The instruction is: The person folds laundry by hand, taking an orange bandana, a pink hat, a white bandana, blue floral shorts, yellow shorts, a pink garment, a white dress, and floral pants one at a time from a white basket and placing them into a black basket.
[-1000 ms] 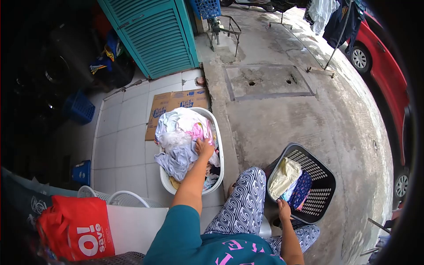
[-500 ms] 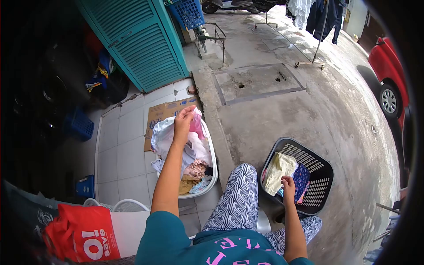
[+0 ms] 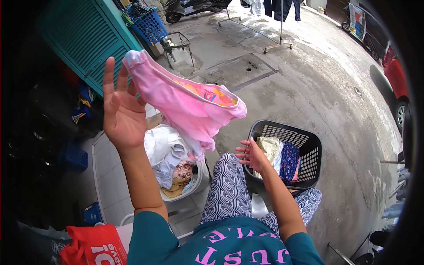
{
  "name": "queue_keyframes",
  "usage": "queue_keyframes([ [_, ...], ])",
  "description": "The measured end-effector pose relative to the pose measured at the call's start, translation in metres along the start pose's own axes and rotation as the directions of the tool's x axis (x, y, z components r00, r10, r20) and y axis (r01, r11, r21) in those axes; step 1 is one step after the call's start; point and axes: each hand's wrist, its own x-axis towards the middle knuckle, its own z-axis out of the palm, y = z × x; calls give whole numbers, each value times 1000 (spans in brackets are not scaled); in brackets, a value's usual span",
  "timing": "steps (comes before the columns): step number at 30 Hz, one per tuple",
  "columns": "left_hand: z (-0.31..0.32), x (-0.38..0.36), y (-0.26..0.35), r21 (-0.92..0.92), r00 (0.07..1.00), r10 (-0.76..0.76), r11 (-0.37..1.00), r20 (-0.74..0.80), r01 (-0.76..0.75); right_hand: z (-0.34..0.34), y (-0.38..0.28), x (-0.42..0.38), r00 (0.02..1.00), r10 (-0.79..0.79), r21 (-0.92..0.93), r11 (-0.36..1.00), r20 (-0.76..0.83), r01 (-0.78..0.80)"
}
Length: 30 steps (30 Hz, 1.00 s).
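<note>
My left hand (image 3: 126, 117) is raised, palm towards me, with some fingers stretched up. A pink garment (image 3: 176, 99) hangs in the air from its other fingers, which the cloth partly hides. Its wide opening shows a colourful print inside. Below it stands a white basket (image 3: 201, 179) of laundry, with white, pale blue, patterned and tan clothes (image 3: 165, 148). My right hand (image 3: 252, 155), fingers spread and holding nothing, is over the left rim of a black basket (image 3: 314, 154). Inside that lie a cream cloth (image 3: 268, 148) and a navy patterned cloth (image 3: 289, 161).
A teal louvred door (image 3: 95, 39) and a blue basket (image 3: 150, 26) of hangers stand ahead left. A red bag (image 3: 95, 247) sits at the lower left. Farther off are a clothes rack (image 3: 281, 26), a scooter (image 3: 190, 8) and a red car (image 3: 394, 75).
My left hand has lifted the pink garment up out of the white basket, and the cloth has swung out to the right. My right hand has moved left from the cream cloth, its fingers spreading.
</note>
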Motion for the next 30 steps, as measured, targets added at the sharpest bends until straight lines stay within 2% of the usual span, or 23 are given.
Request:
queue_keyframes([
  [2,9,-2,17,-256,1000,1,967,28,7,-5,1,-14,996,72,207,976,-44,-61],
  [3,-4,-3,21,-489,984,1,868,179,88,-15,9,-15,998,53,283,958,-33,-42],
  [5,-23,-9,30,-593,992,-57,798,109,111,-36,26,-22,991,-114,453,889,71,70],
  [6,-45,-12,31,-648,981,-114,738,158,191,-46,34,-27,968,-224,539,832,112,130],
  [8,-82,-22,26,-622,904,-193,669,382,406,-53,38,-50,947,-287,634,762,146,133],
  [10,-138,-68,22,-518,873,-329,708,361,481,-61,49,-66,943,-298,659,741,151,129],
  [11,-169,-87,14,-306,828,-429,784,362,540,-65,55,-70,948,-289,670,731,134,128],
  [12,-155,-104,6,-206,806,-543,783,234,587,-70,63,-72,973,-202,655,751,116,78],
  [13,-145,-115,1,-125,678,-723,667,131,735,-73,73,-72,989,-109,640,769,102,19],
  [14,-152,-123,-9,117,437,-899,430,-36,895,-74,83,-68,991,-89,647,762,104,0],
  [15,-165,-138,-24,292,181,-949,101,-260,951,-76,96,-59,1000,-22,606,795,4,16],
  [16,-187,-163,-38,356,-33,-877,-229,-479,906,-77,113,-52,994,41,562,827,-98,21],
  [17,-210,-190,-55,567,-17,-741,-529,-672,632,-82,130,-45,975,107,513,858,-195,8],
  [18,-212,-205,-65,735,139,-728,-631,-671,247,-82,135,-46,975,118,518,856,-189,-3],
  [19,-203,-217,-74,730,275,-749,-657,-603,-188,-81,140,-49,953,166,502,865,-253,-17],
  [20,-192,-225,-85,912,404,-822,-398,-402,97,-80,142,-52,925,207,486,874,-319,-28],
  [21,-173,-233,-99,948,571,-792,-32,-219,318,-76,137,-58,917,187,485,874,-352,8],
  [22,-131,-227,-106,867,490,-838,42,-240,496,-80,139,-57,914,192,489,872,-357,8],
  [23,-83,-221,-109,746,405,-882,99,-241,658,-86,141,-56,917,121,520,848,-379,103],
  [24,-56,-231,-112,826,458,-879,155,-135,541,-90,141,-55,914,50,545,815,-403,196],
  [27,7,-250,-106,969,517,-843,229,150,92,-90,119,-51,894,97,508,847,-436,156],
  [28,12,-257,-106,969,516,-843,230,152,90,-90,113,-48,876,137,463,880,-462,106],
  [30,13,-270,-109,971,564,-793,229,231,-75,-113,122,-30,891,130,468,878,-435,100],
])
